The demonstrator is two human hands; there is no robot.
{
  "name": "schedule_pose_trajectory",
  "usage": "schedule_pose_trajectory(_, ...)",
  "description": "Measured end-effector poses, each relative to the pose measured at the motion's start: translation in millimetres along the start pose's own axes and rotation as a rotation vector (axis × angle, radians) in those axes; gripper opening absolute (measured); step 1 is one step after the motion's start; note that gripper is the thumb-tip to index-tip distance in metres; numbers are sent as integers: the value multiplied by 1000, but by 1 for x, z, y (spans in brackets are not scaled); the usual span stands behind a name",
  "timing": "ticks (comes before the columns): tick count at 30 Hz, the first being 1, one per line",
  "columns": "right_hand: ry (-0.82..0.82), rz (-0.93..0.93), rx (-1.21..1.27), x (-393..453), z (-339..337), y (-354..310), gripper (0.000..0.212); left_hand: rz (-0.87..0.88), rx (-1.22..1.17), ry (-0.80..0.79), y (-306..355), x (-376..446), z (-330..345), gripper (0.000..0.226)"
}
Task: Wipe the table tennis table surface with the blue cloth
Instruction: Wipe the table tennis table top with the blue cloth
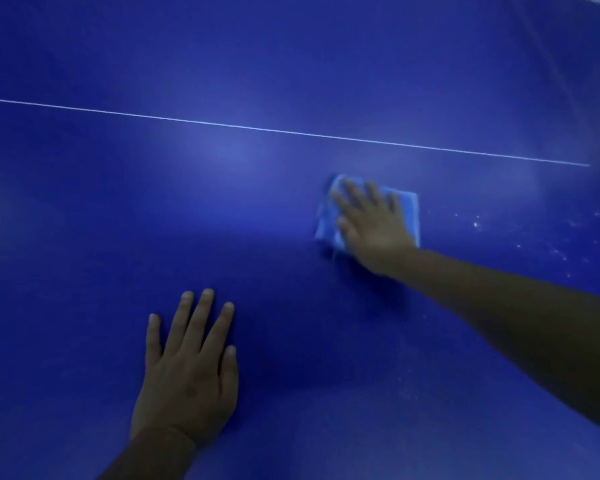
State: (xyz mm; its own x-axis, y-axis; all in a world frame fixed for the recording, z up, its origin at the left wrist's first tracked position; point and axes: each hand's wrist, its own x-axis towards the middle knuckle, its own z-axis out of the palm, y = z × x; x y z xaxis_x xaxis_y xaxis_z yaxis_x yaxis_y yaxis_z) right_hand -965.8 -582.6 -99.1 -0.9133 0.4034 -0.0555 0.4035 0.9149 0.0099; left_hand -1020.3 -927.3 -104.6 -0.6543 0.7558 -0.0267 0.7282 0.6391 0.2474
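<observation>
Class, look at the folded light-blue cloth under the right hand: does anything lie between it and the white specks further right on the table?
Nothing visible does. The right hand presses the folded light-blue cloth flat; only bare dark-blue table separates it from the white specks.

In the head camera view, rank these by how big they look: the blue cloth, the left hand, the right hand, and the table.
1. table
2. left hand, though it lies nearer the camera
3. right hand and blue cloth: alike, and the hand hides much of the cloth, so unranked
</observation>
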Motion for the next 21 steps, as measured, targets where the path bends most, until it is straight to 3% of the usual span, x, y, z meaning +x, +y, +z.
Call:
schedule_pose_trajectory(2,-48,299,75,22,-2,10,64,1,10,-3,0,0,-1,58)
schedule_pose_trajectory(4,7,401,96,19,-1,-19,65,5,4,-6,-1,2,-1,59)
schedule_pose_trajectory(8,30,317,140,15,-2,-110,67,19,-7,29,-3,2,1,56)
schedule_pose_trajectory(13,-31,163,206,98,-12,-164,56,2,8,-5,-5,2,0,61)
schedule_pose_trajectory(16,-5,246,186,134,-3,-105,54,4,17,-16,-2,3,-1,61)
schedule_pose_trajectory(19,34,596,95,120,12,26,54,9,26,-24,-5,3,0,60)
schedule_pose_trajectory(21,54,894,175,87,3,98,55,6,14,-33,-5,3,-2,60)
